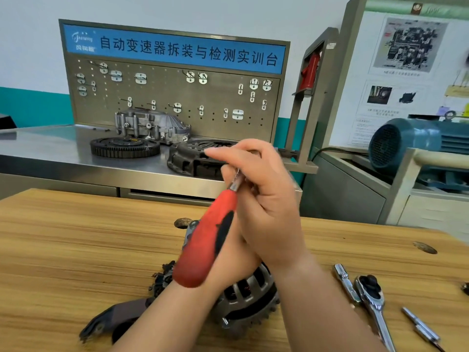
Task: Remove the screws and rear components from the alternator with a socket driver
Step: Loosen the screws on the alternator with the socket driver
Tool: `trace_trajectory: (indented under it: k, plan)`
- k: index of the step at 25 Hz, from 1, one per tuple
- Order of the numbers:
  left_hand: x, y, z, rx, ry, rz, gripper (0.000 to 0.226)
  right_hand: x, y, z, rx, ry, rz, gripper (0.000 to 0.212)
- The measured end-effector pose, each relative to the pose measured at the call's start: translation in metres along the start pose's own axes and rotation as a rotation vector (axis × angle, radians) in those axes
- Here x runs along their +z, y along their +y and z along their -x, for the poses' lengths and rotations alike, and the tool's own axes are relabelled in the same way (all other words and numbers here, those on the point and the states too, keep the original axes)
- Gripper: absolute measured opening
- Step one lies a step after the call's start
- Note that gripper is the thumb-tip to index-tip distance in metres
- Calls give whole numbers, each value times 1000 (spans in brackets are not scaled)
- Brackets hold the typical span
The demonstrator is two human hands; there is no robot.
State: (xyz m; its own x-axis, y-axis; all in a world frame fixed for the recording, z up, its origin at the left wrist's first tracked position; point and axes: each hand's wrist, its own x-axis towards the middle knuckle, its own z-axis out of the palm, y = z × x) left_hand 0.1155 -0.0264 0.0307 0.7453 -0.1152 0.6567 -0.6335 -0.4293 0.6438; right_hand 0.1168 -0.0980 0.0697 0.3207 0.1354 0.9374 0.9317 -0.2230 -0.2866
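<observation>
Backdrop: pegboard point(175, 97) behind, wooden counter point(76, 237) in front.
Alternator point(248, 301): on the counter, under both wrists.
Socket driver point(205, 250): raised, tilted, shaft up.
Hands: left hand point(233, 255) grips its red handle; right hand point(269, 199) pinches the shaft.
Ratchet point(370, 295): on the counter, right.

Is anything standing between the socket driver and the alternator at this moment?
Only the hands. The left hand grips the socket driver by its red handle and holds it above the alternator, with the shaft pointing up and away. The right hand pinches the shaft end. No other object lies between them.
</observation>
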Motion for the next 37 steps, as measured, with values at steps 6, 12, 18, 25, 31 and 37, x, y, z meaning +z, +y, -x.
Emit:
trace_trajectory:
  k: [6, 12, 18, 25, 31, 37]
  plan:
    - [-3, -7, -1, -43, -150, -186, 12, -6, 2, -4, 486, 87, -486, 34]
    - [0, -6, -1, -80, -90, -146, 18, -6, 2, -3, 144, 10, -250, 30]
    - [-2, -6, -1, 11, -120, -217, 25, -10, 3, -6, 471, 78, -505, 31]
    - [3, -10, 2, -282, -113, 19, 14, -4, -5, -2, 186, -16, -276, 23]
    - [-2, -7, -1, -7, -144, -228, 29, -15, 0, -9, 578, 64, -602, 37]
    - [2, 0, -1, -34, 43, -40, 30, 0, 5, 0, -93, 114, 153, 17]
